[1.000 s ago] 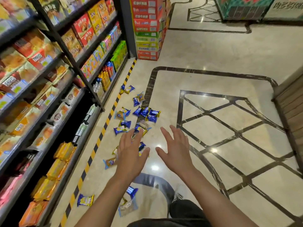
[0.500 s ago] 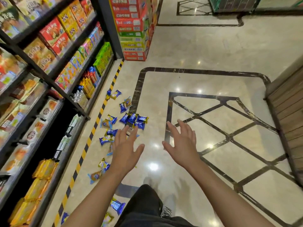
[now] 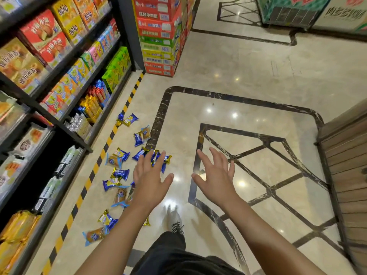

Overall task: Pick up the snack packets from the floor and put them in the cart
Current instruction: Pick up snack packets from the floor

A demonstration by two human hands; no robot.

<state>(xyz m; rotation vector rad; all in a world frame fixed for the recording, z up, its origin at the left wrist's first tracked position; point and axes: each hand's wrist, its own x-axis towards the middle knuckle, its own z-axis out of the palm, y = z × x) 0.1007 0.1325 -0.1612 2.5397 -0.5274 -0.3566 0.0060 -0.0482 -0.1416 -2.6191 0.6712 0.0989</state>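
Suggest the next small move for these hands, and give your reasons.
Probably lower the left hand onto the blue packets just beyond its fingers and grasp one. Both hands are open and hold nothing, the right hand is over bare floor, and no cart shows.

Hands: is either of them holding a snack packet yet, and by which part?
Nothing is held. The left hand and right hand are both spread open above the floor, and the snack packets lie untouched.

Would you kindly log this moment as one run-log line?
phase: reaching | left hand: open, empty | right hand: open, empty | snack packets: scattered on floor | cart: not visible
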